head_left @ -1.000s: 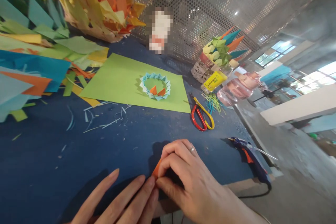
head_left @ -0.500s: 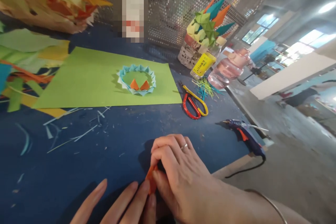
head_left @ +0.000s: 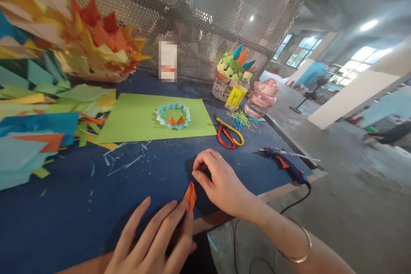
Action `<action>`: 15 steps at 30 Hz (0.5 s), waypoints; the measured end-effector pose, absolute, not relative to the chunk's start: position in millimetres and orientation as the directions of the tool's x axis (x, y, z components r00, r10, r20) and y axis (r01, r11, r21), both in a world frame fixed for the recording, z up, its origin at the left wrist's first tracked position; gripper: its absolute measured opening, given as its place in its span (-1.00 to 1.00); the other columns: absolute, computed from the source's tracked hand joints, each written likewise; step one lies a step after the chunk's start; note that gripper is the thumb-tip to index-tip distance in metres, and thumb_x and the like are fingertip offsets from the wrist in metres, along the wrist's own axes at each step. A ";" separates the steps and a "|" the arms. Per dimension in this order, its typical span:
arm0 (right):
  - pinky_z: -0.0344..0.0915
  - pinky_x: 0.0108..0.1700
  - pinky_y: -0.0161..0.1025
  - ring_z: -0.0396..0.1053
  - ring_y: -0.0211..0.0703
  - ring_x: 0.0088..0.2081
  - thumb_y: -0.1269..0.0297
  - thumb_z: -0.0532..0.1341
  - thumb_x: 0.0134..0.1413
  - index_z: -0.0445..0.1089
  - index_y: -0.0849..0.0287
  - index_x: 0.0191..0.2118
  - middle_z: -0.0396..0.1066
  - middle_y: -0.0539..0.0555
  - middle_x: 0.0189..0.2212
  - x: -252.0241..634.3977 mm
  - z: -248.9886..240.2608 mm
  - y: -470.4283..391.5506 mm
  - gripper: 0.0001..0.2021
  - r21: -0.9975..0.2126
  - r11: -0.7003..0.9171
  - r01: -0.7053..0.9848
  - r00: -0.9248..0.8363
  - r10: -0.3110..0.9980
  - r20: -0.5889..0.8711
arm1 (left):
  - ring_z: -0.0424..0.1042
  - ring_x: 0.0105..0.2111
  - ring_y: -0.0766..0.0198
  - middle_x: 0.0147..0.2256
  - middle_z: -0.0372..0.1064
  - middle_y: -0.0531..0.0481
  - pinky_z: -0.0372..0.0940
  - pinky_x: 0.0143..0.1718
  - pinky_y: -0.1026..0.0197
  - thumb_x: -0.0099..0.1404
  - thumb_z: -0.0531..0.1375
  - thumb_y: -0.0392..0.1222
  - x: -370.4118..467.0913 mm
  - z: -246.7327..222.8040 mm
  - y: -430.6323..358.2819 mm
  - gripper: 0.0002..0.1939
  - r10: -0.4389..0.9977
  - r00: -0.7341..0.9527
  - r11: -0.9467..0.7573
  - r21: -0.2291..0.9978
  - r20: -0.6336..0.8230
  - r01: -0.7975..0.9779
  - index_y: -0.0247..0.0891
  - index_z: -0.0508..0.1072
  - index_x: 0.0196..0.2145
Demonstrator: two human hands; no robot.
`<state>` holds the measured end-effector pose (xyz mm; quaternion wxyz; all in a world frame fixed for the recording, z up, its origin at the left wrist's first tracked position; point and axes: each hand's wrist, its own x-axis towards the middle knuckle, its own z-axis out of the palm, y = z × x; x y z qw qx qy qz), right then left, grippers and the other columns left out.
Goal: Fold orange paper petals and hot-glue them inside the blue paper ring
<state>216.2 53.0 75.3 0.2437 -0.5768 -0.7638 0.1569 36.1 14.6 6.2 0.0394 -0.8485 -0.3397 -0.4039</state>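
Lifting off, right hand [head_left: 221,180] now loosely curled, empty; left hand [head_left: 157,239] fingertips pin folded orange paper piece [head_left: 190,195] on blue tabletop [head_left: 64,205], lower centre; crease looks pressed.

Hidden and cut-off parts at the blue-covered table [head_left: 64,205]

A white label on the perforated metal screen [head_left: 224,17] is blurred out; the left hand [head_left: 154,239] is cut off by the bottom edge, and the small folded orange paper piece [head_left: 190,195] is perhaps partly covered by its fingertips.
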 end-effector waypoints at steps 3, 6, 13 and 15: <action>0.18 -0.05 -0.21 0.24 -0.23 -0.14 0.42 0.08 0.19 0.27 0.15 -0.25 0.29 0.04 -0.24 217.5 77.2 49.6 -0.93 -0.542 0.336 0.770 -0.269 0.942 0.201 | 0.40 -0.11 0.25 -0.14 0.46 0.02 -0.06 0.20 -0.02 0.35 0.03 -0.14 36.3 5.6 14.3 -0.76 0.547 0.440 -0.768 0.217 0.712 0.602 -0.12 0.45 -0.13; 0.16 -0.01 -0.18 0.24 -0.21 -0.11 0.31 0.11 0.20 0.33 0.16 -0.28 0.30 0.04 -0.24 217.7 82.7 45.7 -0.92 -0.533 0.349 0.770 -0.308 0.936 0.169 | 0.39 -0.10 0.23 -0.13 0.46 0.02 -0.06 0.20 -0.01 0.35 0.02 -0.13 36.9 4.3 14.0 -0.75 0.538 0.438 -0.773 0.215 0.720 0.597 -0.12 0.45 -0.12; 0.17 0.01 -0.23 0.25 -0.26 -0.12 0.36 0.20 0.13 0.38 0.15 -0.24 0.31 0.03 -0.21 221.8 86.9 46.8 -0.93 -0.551 0.371 0.748 -0.358 0.924 0.135 | 0.38 -0.06 0.24 -0.04 0.41 -0.01 -0.04 0.19 0.08 0.33 0.04 -0.12 37.1 5.8 14.0 -0.72 0.555 0.413 -0.763 0.244 0.722 0.598 -0.12 0.43 -0.07; 0.18 0.01 -0.24 0.25 -0.26 -0.12 0.33 0.23 0.10 0.39 0.15 -0.25 0.31 0.03 -0.21 222.9 86.4 47.7 -0.91 -0.552 0.369 0.747 -0.358 0.924 0.134 | 0.36 -0.02 0.23 0.01 0.37 -0.02 -0.07 0.20 0.09 0.31 0.06 -0.09 37.3 6.1 14.5 -0.70 0.547 0.420 -0.768 0.234 0.724 0.596 -0.13 0.41 -0.04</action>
